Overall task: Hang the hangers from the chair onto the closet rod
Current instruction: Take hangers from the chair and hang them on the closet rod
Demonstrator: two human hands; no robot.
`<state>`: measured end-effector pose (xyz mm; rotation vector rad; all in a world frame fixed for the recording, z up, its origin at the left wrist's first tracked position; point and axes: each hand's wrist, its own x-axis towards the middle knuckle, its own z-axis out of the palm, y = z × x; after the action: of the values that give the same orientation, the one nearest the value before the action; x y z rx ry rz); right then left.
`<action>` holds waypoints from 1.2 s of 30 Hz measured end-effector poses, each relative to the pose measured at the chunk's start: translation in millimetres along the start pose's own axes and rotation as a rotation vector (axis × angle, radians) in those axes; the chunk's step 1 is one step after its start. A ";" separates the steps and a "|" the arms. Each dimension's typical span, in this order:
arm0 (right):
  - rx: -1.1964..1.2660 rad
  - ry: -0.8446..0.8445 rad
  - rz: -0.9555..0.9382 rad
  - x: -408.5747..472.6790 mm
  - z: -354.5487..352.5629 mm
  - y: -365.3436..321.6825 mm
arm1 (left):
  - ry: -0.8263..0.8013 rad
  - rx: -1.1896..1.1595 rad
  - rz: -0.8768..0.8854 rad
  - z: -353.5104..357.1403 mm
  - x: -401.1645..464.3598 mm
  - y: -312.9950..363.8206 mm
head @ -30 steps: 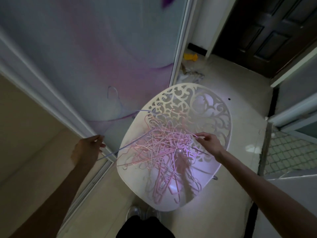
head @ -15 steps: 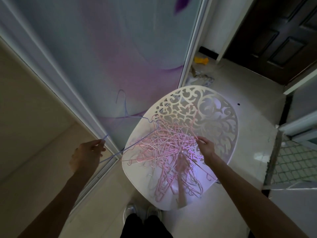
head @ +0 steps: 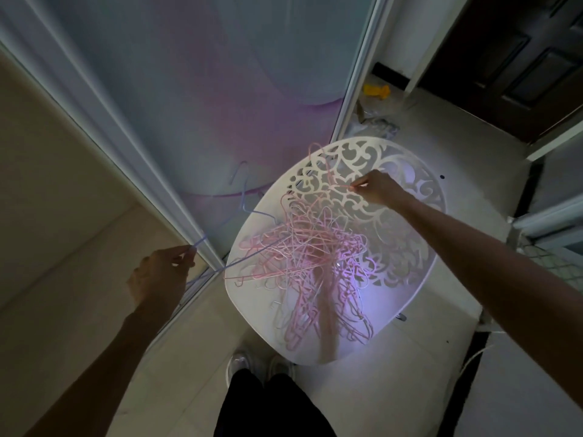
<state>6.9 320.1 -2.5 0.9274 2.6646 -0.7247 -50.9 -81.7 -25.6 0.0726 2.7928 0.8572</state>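
A white chair [head: 407, 279] with curly cut-out holes in its back stands on the pale floor [head: 441, 146]. On its seat lies a messy pile of pink hangers [head: 312, 247], all tangled up with each other.

The left hand [head: 157, 275] is out to the left of the chair. Its fingers pinch the end of a thin blue hanger [head: 233, 222]. The blue hanger reaches from that hand toward the chair, and its hook [head: 239, 175] points up in front of the sliding door [head: 189, 89]. Its far end touches the edge of the pink pile.

The right hand [head: 377, 187] is over the chair back. Its fingers pinch one pink hanger [head: 328, 175] that is lifted up above the pile. The hook of this hanger sticks up near the top edge of the chair back. Its lower part runs down into the tangle.

The sliding door has a soft purple and blue picture on it. A small yellow thing [head: 375, 89] lies on the floor far behind the chair, near a dark door [head: 517, 58]. Two shoes [head: 243, 364] show at the bottom, just by the chair.
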 end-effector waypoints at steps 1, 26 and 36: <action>-0.046 -0.018 -0.006 5.4 -2.3 -7.2 | 0.004 0.007 0.006 -0.5 0.7 -2.1; -0.068 0.052 -0.217 -130.3 -33.3 -0.9 | -0.127 -0.340 -0.142 -69.7 -3.5 -35.4; 0.045 -0.046 -0.334 -211.7 -0.8 -124.8 | -0.304 -0.469 -0.267 -218.0 -88.8 -107.3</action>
<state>91.9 126.1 122.2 0.4695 2.8038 -0.8656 -11.0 -300.1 107.2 -0.2207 2.1991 1.2773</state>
